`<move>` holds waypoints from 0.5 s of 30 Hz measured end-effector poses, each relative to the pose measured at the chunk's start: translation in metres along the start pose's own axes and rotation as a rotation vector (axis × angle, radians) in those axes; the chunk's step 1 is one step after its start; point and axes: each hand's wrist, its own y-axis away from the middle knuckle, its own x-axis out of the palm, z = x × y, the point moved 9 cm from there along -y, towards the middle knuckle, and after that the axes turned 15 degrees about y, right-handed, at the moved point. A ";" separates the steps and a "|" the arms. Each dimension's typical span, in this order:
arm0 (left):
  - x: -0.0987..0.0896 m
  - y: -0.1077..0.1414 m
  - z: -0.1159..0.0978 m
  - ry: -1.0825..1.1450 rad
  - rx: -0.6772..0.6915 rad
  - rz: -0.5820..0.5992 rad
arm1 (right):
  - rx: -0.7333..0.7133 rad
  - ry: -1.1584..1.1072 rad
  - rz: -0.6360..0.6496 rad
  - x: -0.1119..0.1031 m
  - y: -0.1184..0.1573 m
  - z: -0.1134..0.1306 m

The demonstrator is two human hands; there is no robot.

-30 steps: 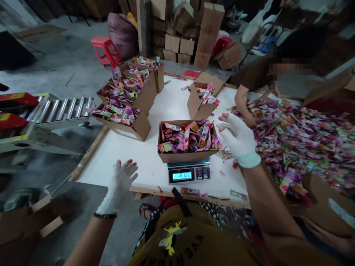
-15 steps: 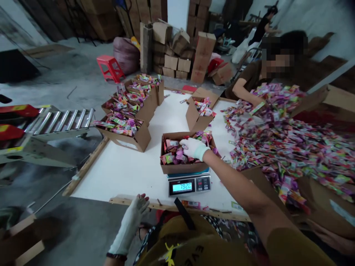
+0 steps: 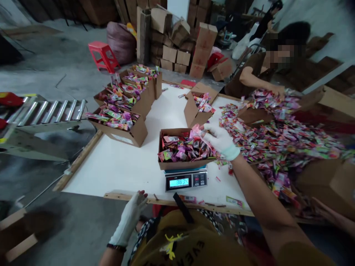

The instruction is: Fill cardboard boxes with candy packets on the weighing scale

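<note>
My right hand [image 3: 220,140] (gloved) grips sachets [image 3: 197,132] above the box [image 3: 183,163] on the scale [image 3: 185,180]; my left hand [image 3: 130,218] rests released at the desk [image 3: 124,170] edge.

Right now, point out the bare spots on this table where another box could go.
The widest free patch is the white tabletop left of the box on the scale, below the filled cartons. A narrower strip runs between those cartons and the open box. Right of the right hand, the sachet pile crowds everything.

Dim, even light; edges warped, blurred.
</note>
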 end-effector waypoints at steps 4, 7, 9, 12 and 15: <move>0.013 0.008 0.002 -0.052 -0.016 -0.001 | 0.056 -0.206 -0.072 -0.010 0.007 0.002; 0.020 0.012 0.001 -0.071 -0.022 -0.003 | 0.072 -0.264 -0.109 -0.014 0.008 0.010; 0.023 0.013 0.000 -0.082 -0.022 0.000 | 0.061 -0.277 -0.136 -0.017 0.006 0.016; 0.023 0.014 -0.002 -0.086 -0.009 -0.005 | 0.045 -0.289 -0.142 -0.018 0.003 0.022; 0.022 0.014 0.000 -0.082 -0.015 -0.005 | 0.052 -0.292 -0.115 -0.012 0.002 0.023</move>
